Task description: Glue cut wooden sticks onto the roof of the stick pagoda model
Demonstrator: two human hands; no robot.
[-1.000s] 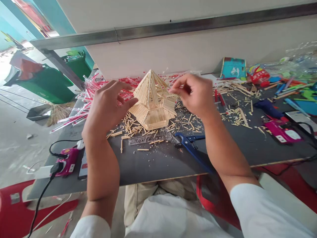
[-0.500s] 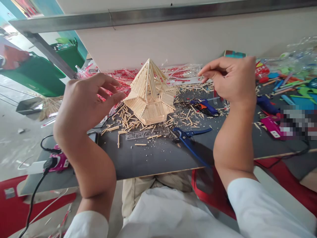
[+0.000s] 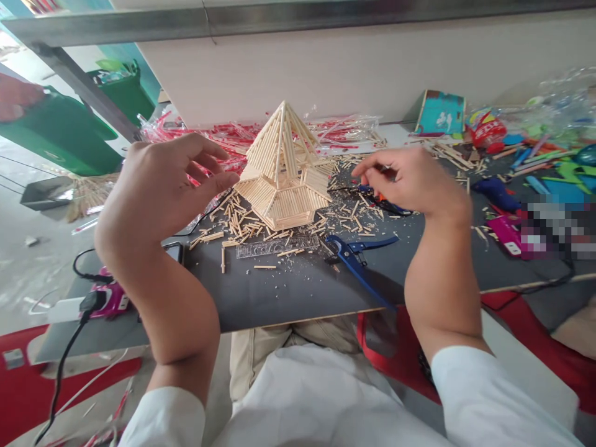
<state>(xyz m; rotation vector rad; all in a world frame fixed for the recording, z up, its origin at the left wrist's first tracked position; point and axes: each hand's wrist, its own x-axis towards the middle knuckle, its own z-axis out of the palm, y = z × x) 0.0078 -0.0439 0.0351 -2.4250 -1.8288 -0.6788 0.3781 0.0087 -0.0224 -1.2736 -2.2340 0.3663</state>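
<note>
A model pavilion (image 3: 291,208) built of thin wooden sticks stands upright on the dark table, with a pointed upper roof and a wider, flared lower tier. To its left is my left hand (image 3: 162,180), fingers curved and apart from the thumb. Its thumb tip comes up to the lower tier's edge; whether it touches I cannot tell. My right hand (image 3: 412,180) hovers right of the model, fingertips drawn together in a pinch. Whatever lies between them is too small to make out. Partly behind that hand is a blue glue gun (image 3: 393,208).
Cut stick pieces (image 3: 242,220) litter the table (image 3: 298,298) around the model. In front lie a clear ruler (image 3: 265,247) and a blue-handled cutter (image 3: 356,264). Red-and-clear plastic packaging (image 3: 205,139) lines the back. Power strips (image 3: 109,298) with cords sit left and right.
My right hand has moved left and down, closer to the model, uncovering a teal box behind it. My left hand stays beside the model. The view has shifted slightly.
</note>
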